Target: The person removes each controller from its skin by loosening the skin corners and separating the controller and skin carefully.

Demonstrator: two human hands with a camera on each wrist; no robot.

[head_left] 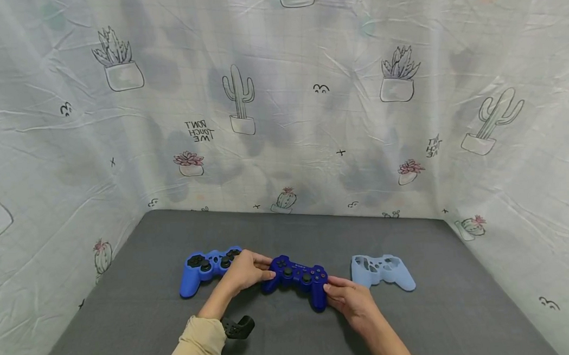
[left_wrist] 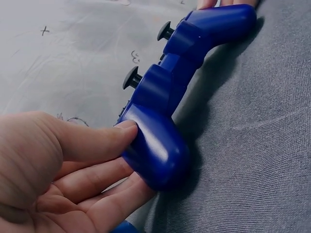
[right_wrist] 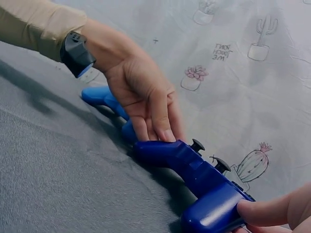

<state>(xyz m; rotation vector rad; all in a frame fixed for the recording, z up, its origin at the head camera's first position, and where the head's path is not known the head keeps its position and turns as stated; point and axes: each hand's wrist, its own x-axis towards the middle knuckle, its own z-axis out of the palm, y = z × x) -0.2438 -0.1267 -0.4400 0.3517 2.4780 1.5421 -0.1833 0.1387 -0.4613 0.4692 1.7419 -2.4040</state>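
Note:
A dark blue game controller (head_left: pixel 297 275) is held between both hands, low over the grey cloth, its sticks and buttons facing up. My left hand (head_left: pixel 245 272) pinches its left grip, thumb on the near side and fingers beneath, as the left wrist view shows on the glossy handle (left_wrist: pixel 158 150). At the other end my right hand (head_left: pixel 352 299) pinches the right grip, its thumb on the handle (right_wrist: pixel 211 211) in the right wrist view. Partly behind the left hand lies a lighter blue controller (head_left: pixel 192 275) with black sticks.
A pale blue silicone controller cover (head_left: pixel 382 272) with cut-out holes lies right of the hands. Grey cloth (head_left: pixel 284 340) covers the table. White curtains (head_left: pixel 284 90) printed with cacti stand behind and on both sides. A black band (head_left: pixel 239 328) is on the left wrist.

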